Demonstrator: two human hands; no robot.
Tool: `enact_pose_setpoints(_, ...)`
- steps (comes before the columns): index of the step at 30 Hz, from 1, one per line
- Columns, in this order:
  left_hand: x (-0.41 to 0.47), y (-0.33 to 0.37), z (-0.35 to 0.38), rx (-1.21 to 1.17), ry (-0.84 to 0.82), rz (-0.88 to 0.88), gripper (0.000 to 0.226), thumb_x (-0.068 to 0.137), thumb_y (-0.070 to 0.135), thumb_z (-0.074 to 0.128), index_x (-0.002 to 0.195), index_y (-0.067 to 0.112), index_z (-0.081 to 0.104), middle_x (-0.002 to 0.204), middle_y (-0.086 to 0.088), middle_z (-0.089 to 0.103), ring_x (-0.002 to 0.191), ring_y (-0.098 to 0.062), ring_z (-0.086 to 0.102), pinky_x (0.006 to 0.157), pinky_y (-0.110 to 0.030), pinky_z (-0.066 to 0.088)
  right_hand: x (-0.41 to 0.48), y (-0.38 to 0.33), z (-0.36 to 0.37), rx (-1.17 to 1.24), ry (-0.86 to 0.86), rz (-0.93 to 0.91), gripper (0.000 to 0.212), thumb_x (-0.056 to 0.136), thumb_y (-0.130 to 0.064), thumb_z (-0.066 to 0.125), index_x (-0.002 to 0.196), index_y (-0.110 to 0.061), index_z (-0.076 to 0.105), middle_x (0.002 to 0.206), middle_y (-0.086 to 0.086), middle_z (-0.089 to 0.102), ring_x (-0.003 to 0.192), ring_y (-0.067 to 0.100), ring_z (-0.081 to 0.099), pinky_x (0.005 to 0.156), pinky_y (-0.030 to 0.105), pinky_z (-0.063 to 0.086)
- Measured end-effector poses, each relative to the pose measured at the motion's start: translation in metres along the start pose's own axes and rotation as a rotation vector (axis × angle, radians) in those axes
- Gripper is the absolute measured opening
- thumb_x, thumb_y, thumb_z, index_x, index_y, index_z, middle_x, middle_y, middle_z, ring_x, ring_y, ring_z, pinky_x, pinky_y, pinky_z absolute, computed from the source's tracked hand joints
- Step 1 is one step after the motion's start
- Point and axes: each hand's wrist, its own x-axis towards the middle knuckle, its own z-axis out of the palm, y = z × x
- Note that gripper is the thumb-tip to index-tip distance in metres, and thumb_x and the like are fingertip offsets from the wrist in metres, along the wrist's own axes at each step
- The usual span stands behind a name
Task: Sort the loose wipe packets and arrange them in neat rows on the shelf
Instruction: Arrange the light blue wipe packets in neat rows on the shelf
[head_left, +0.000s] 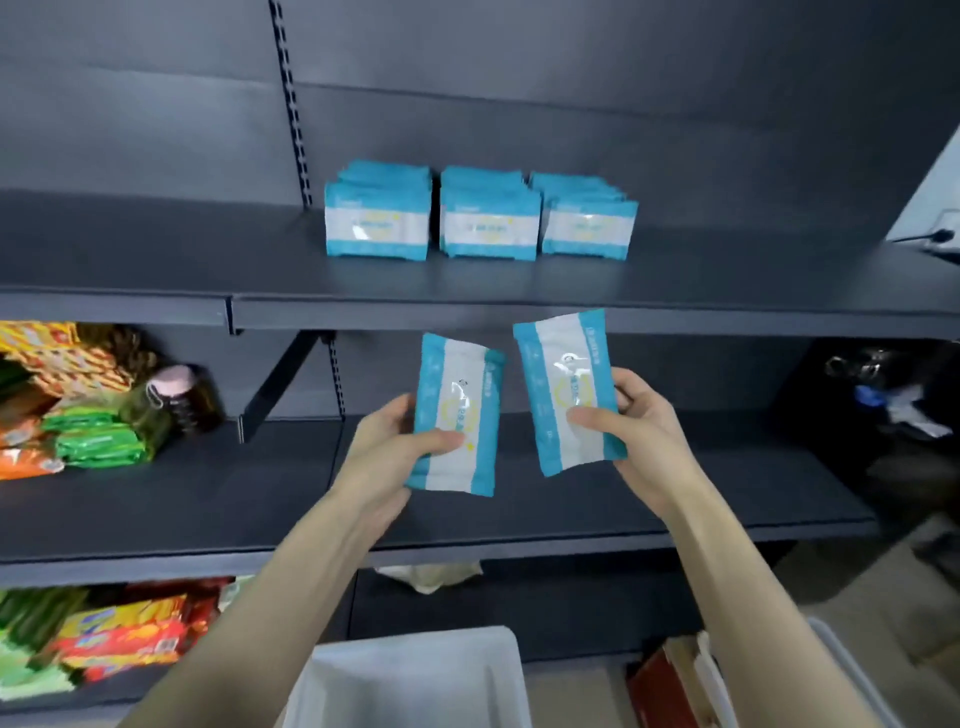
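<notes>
While green snack packs (98, 441) are stacked at the left end of the lower shelf (208, 493), a wipe packet (457, 421) is pinched between the thumb and curled fingers of the left hand (395, 447). Just right of it, apart, a second packet (566, 395) is gripped likewise by the right hand (639, 431). Both are held near, below the upper shelf (519, 306), where three rows of matching packets (488, 223) are stood upright.

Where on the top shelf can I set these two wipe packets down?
The top shelf is bare right of the three packet rows, left of them past the slotted upright, and along their front. Crowded: the snack packs, lower left.
</notes>
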Motion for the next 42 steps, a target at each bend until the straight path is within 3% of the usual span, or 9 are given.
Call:
enact_pose_setpoints(6, 0.016, 0.051, 0.071, -0.022, -0.075, 0.089, 0.016, 0.092, 0.011, 0.057, 0.104, 0.013, 0.067, 0.099, -0.004, 0.074, 0.092, -0.019, 0.069, 0.083, -0.036, 0.054, 0.015, -0.072, -0.035, -0.062, -0.016, -0.133, 0.035, 0.079, 0.007, 0.067, 0.108, -0.012, 0.063, 0.102, 0.006, 0.073, 0.086, 0.021, 0.07, 0.066, 0.027, 0.055)
enact_pose_setpoints(9, 0.039, 0.06, 0.101, 0.042, -0.045, 0.189, 0.021, 0.087, 0.002, 0.06, 0.103, 0.014, 0.066, 0.104, -0.005, 0.072, 0.099, -0.022, 0.067, 0.088, -0.036, 0.052, 0.033, -0.093, -0.059, -0.097, -0.025, -0.185, 0.034, 0.079, 0.005, 0.068, 0.108, -0.013, 0.063, 0.103, 0.002, 0.073, 0.089, 0.02, 0.07, 0.069, 0.027, 0.056)
enact_pose_setpoints(16, 0.095, 0.071, 0.163, 0.081, 0.001, 0.296, 0.052, 0.074, -0.013, 0.071, 0.115, 0.013, 0.054, 0.105, -0.006, 0.069, 0.094, -0.019, 0.069, 0.065, -0.034, 0.059, 0.102, -0.115, -0.121, -0.181, -0.025, -0.25, 0.034, 0.078, 0.0, 0.072, 0.106, -0.017, 0.066, 0.1, -0.002, 0.073, 0.087, 0.016, 0.07, 0.068, 0.027, 0.055)
enact_pose_setpoints(22, 0.151, 0.08, 0.193, -0.022, 0.07, 0.269, 0.02, 0.087, 0.001, 0.062, 0.103, 0.012, 0.063, 0.1, -0.001, 0.072, 0.087, -0.013, 0.07, 0.071, -0.034, 0.057, 0.165, -0.117, -0.147, -0.26, -0.094, -0.216, 0.034, 0.078, -0.002, 0.074, 0.108, -0.016, 0.067, 0.104, -0.002, 0.073, 0.097, 0.021, 0.069, 0.084, 0.037, 0.055)
enact_pose_setpoints(25, 0.179, 0.086, 0.197, 0.136, 0.195, 0.299, 0.016, 0.081, 0.004, 0.07, 0.094, 0.013, 0.065, 0.097, -0.002, 0.071, 0.085, -0.014, 0.065, 0.068, -0.024, 0.048, 0.191, -0.122, -0.152, -0.291, -0.094, -0.231, 0.031, 0.078, -0.002, 0.074, 0.104, -0.016, 0.067, 0.101, -0.003, 0.073, 0.093, 0.017, 0.069, 0.075, 0.028, 0.055)
enact_pose_setpoints(28, 0.203, 0.085, 0.199, 0.237, 0.208, 0.289, 0.019, 0.079, -0.001, 0.071, 0.093, 0.008, 0.062, 0.092, -0.004, 0.07, 0.082, -0.015, 0.066, 0.062, -0.022, 0.053, 0.211, -0.123, -0.154, -0.323, -0.074, -0.239, 0.03, 0.078, -0.003, 0.075, 0.105, -0.014, 0.066, 0.1, -0.004, 0.072, 0.087, 0.012, 0.069, 0.065, 0.019, 0.052)
enact_pose_setpoints(31, 0.224, 0.081, 0.2, 0.345, 0.199, 0.308, 0.024, 0.08, -0.005, 0.07, 0.093, 0.005, 0.053, 0.09, -0.007, 0.066, 0.082, -0.02, 0.068, 0.054, -0.019, 0.055, 0.229, -0.118, -0.157, -0.333, -0.038, -0.229, 0.031, 0.078, -0.002, 0.075, 0.106, -0.013, 0.065, 0.102, -0.002, 0.07, 0.088, 0.012, 0.068, 0.065, 0.02, 0.051)
enact_pose_setpoints(36, 0.244, 0.08, 0.206, 0.575, 0.162, 0.391, 0.035, 0.08, -0.003, 0.07, 0.098, 0.017, 0.047, 0.102, -0.004, 0.059, 0.086, -0.02, 0.065, 0.053, -0.024, 0.057, 0.249, -0.108, -0.16, -0.345, 0.0, -0.199, 0.03, 0.079, -0.004, 0.075, 0.102, -0.018, 0.064, 0.102, -0.005, 0.069, 0.089, 0.01, 0.068, 0.066, 0.022, 0.054)
enact_pose_setpoints(42, 0.256, 0.082, 0.192, 1.013, 0.165, 0.469, 0.07, 0.074, 0.016, 0.08, 0.129, 0.03, 0.038, 0.113, -0.005, 0.063, 0.104, -0.027, 0.059, 0.085, -0.04, 0.052, 0.261, -0.099, -0.162, -0.361, 0.016, -0.176, 0.03, 0.078, -0.007, 0.076, 0.101, -0.022, 0.064, 0.103, -0.006, 0.069, 0.094, 0.012, 0.067, 0.078, 0.034, 0.058)
